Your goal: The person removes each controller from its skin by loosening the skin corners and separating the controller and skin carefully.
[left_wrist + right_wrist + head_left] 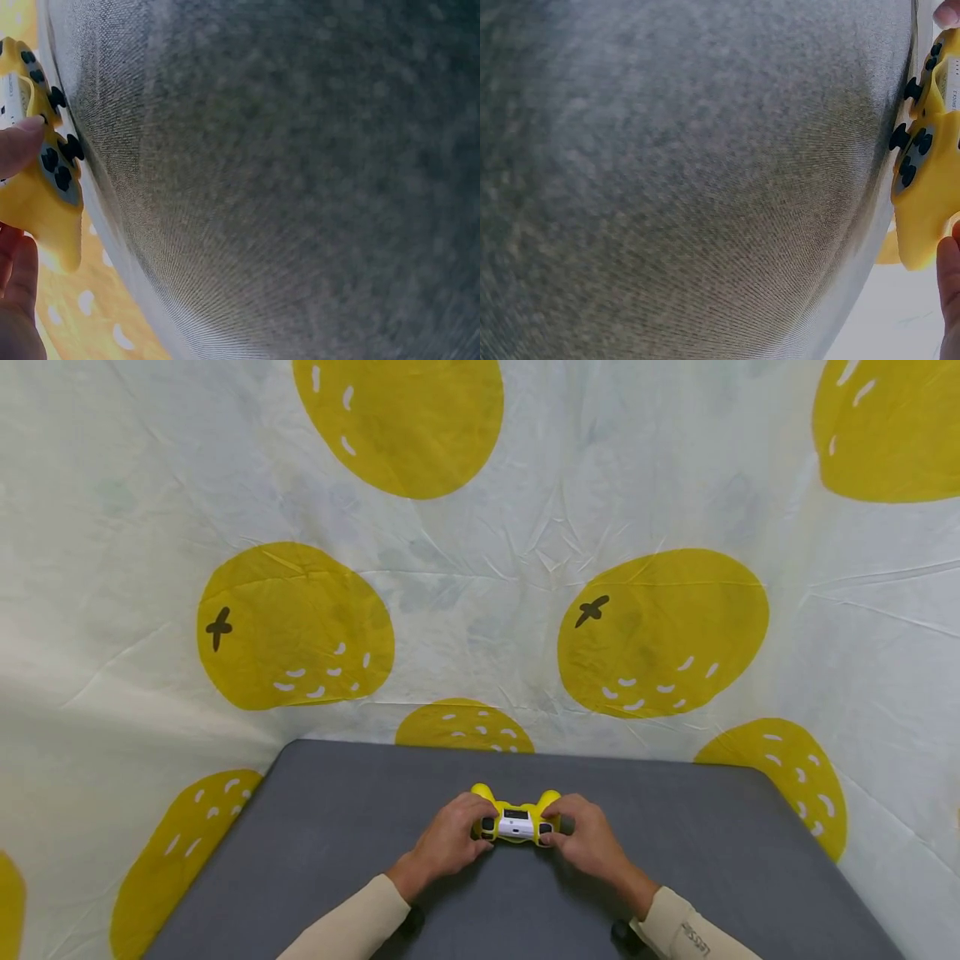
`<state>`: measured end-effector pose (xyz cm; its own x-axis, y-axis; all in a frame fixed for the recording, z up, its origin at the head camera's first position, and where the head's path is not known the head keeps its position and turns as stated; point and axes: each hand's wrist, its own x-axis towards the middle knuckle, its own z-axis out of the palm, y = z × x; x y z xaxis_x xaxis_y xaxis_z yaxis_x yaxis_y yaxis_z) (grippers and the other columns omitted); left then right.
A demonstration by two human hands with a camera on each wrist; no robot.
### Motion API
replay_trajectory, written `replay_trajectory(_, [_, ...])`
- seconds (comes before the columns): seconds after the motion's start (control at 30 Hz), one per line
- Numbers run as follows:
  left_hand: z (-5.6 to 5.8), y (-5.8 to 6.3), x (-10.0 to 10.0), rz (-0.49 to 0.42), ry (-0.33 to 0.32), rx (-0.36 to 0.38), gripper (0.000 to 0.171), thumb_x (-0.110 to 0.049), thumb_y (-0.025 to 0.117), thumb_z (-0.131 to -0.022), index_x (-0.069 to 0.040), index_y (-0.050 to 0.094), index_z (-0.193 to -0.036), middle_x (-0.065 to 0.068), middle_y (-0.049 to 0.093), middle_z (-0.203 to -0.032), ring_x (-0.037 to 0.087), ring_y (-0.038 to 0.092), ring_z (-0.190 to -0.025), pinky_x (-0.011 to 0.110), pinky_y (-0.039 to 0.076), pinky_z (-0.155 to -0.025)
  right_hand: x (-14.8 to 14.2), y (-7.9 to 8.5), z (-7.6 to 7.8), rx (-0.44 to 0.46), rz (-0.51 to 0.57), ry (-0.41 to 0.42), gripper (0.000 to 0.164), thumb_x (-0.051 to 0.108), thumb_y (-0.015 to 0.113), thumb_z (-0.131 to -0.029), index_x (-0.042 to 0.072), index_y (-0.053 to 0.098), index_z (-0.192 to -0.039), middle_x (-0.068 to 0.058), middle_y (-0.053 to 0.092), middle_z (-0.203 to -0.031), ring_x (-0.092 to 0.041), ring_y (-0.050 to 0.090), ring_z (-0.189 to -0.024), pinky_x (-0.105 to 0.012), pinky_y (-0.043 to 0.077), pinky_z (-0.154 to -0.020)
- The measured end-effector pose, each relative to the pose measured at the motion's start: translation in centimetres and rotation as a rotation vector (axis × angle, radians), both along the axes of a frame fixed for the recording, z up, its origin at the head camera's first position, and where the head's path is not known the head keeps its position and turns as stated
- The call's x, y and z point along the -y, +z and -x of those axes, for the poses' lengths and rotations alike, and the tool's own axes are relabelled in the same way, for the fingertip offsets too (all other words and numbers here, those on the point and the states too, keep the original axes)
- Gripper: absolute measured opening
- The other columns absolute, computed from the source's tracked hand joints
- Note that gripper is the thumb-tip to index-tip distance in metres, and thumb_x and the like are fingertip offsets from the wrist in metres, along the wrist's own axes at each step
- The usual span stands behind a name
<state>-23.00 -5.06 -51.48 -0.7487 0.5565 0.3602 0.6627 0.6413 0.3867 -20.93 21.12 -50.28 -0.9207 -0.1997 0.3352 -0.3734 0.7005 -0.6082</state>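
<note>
A yellow game controller (543, 807) is held between both hands close over the grey table, its two grips pointing away from me. My left hand (453, 835) pinches its left end, thumb at the near edge and fingers over the top. At the other end, my right hand (588, 839) pinches it the same way. A white panel with a dark label faces up. In the left wrist view, the controller (56, 240) has its black thumbsticks and buttons turned down toward the cloth. The right wrist view shows the controller's (922, 202) other thumbstick side, also turned down.
The grey cloth-covered table (360, 793) extends around the hands to rounded far corners. Behind and beside it hangs a white curtain (472, 635) printed with large yellow fruit. Dark wrist straps show beneath both beige sleeves (352, 922).
</note>
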Motion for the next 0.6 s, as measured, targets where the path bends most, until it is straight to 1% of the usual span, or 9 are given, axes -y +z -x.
replay_trajectory(0.07, [0.07, -0.12, 0.02, 0.011, -0.001, -0.009, 0.041, -0.02, 0.09, -0.083, -0.016, 0.073, -0.12, -0.001, 0.072, -0.125, 0.016, 0.065, -0.118, 0.035, 0.056, -0.103, -0.03, 0.01, 0.09, 0.016, 0.0, 0.006, 0.026, 0.007, 0.091, -0.076, 0.015, 0.08, -0.098, 0.007, 0.074, -0.099, -0.017, 0.069, -0.099, -0.044, 0.057, -0.093])
replay_trajectory(0.17, [0.13, -0.25, 0.03, 0.015, 0.002, -0.011, 0.04, -0.02, 0.09, -0.083, -0.016, 0.073, -0.12, -0.001, 0.072, -0.125, 0.016, 0.065, -0.117, 0.034, 0.057, -0.102, -0.04, 0.01, 0.15, 0.013, -0.003, 0.02, 0.025, 0.006, 0.09, -0.077, 0.015, 0.08, -0.098, 0.007, 0.075, -0.099, -0.017, 0.069, -0.099, -0.044, 0.057, -0.093])
replay_trajectory(0.43, [0.33, -0.04, -0.07, -0.029, 0.015, 0.005, 0.036, -0.018, 0.091, -0.081, -0.016, 0.076, -0.114, -0.001, 0.075, -0.119, 0.015, 0.067, -0.111, 0.035, 0.059, -0.097, -0.04, 0.36, 0.4, -0.033, -0.031, 0.075, 0.022, 0.006, 0.089, -0.077, 0.015, 0.081, -0.096, 0.005, 0.075, -0.097, -0.019, 0.067, -0.097, -0.043, 0.056, -0.089])
replay_trajectory(0.5, [0.44, 0.03, -0.1, -0.041, 0.017, 0.007, 0.036, -0.017, 0.092, -0.08, -0.016, 0.077, -0.113, -0.002, 0.075, -0.116, 0.015, 0.068, -0.109, 0.035, 0.059, -0.096, -0.04, 0.57, 0.55, -0.021, -0.041, 0.092, 0.021, 0.008, 0.089, -0.078, 0.015, 0.081, -0.095, 0.005, 0.075, -0.096, -0.019, 0.066, -0.097, -0.042, 0.055, -0.088])
replay_trajectory(0.6, [0.67, 0.15, -0.15, -0.055, 0.011, 0.003, 0.037, -0.016, 0.093, -0.078, -0.016, 0.078, -0.111, -0.003, 0.077, -0.113, 0.014, 0.068, -0.107, 0.035, 0.06, -0.095, -0.05, 0.96, 0.86, 0.021, -0.044, 0.118, 0.02, 0.009, 0.089, -0.078, 0.016, 0.081, -0.095, 0.005, 0.073, -0.095, -0.018, 0.063, -0.097, -0.04, 0.053, -0.088])
